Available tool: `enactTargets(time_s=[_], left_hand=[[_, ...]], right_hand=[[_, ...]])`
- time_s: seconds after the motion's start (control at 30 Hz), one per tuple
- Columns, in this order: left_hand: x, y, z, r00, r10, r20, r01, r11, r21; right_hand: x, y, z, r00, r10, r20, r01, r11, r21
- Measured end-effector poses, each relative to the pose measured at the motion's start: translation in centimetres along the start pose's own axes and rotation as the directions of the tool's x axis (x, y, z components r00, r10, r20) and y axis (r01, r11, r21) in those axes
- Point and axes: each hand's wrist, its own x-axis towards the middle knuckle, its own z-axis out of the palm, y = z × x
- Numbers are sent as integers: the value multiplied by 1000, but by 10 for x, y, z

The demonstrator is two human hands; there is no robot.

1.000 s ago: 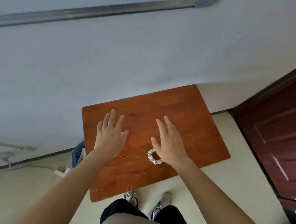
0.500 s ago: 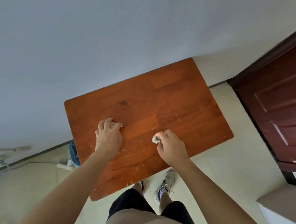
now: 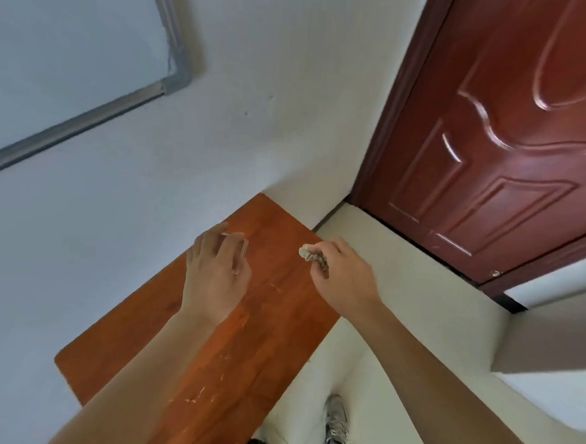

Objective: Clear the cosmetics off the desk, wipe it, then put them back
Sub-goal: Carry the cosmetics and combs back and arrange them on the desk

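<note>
A reddish-brown wooden desk [image 3: 271, 327] with pale scratches stands against the white wall. My right hand [image 3: 341, 279] hovers at the desk's right edge, fingers closed around a crumpled pale scrunchie [image 3: 312, 254]. My left hand [image 3: 214, 272] is raised over the far part of the desk, gripping a small clear, thin object [image 3: 240, 249] whose kind I cannot make out. No cosmetics show on the desktop.
A dark red panelled door [image 3: 516, 139] fills the upper right. A whiteboard with a metal frame [image 3: 85, 113] hangs on the wall at upper left. A pale block [image 3: 551, 344] juts in at right. My shoes [image 3: 336, 423] stand on the cream floor below.
The view swung right toward the door. Both hands lifted off the desk, the right taking up the scrunchie that lay on it, the left a small clear object.
</note>
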Motion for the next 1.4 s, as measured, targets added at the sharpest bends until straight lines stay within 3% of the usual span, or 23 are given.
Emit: enactTargets(time_s=[0.13,0.23,0.4,0.53,0.63,0.73,0.93,1.07,1.33,1.4], left_hand=[[17,62,30,980,194,43,-188,975,-115],[23,129,49,935,351,52,-333,920,-207],[14,257,77,813,581,12,-557,784,-274],[-12,355,103,720,694,27,-654,690,-310],[-43,435,130,667,744,42,-691,639,-339],[-76,520,159,603,797,27,-728,564,-389],[-134,661,196,487,873,7,-761,429,-486],[-144,719,223,410,912,-28,-798,343,-496],[-123,809,327,349,936,-38,-799,276,-533],[-110,839,358,368,929,-31,-777,289,-559]], right_hand=[[-49,36,-51,977,135,-165,-144,989,-45],[-96,74,-102,919,220,-328,-265,959,-97],[-179,148,-182,753,367,-546,-475,877,-66],[-245,208,-226,613,404,-679,-553,833,-4],[-301,260,-250,542,476,-692,-589,803,91],[-362,312,-275,418,598,-684,-605,745,282],[-456,393,-333,220,682,-698,-659,632,409],[-483,442,-360,178,648,-741,-639,648,413],[-479,566,-377,177,697,-695,-683,595,423],[-473,602,-391,181,703,-688,-717,573,397]])
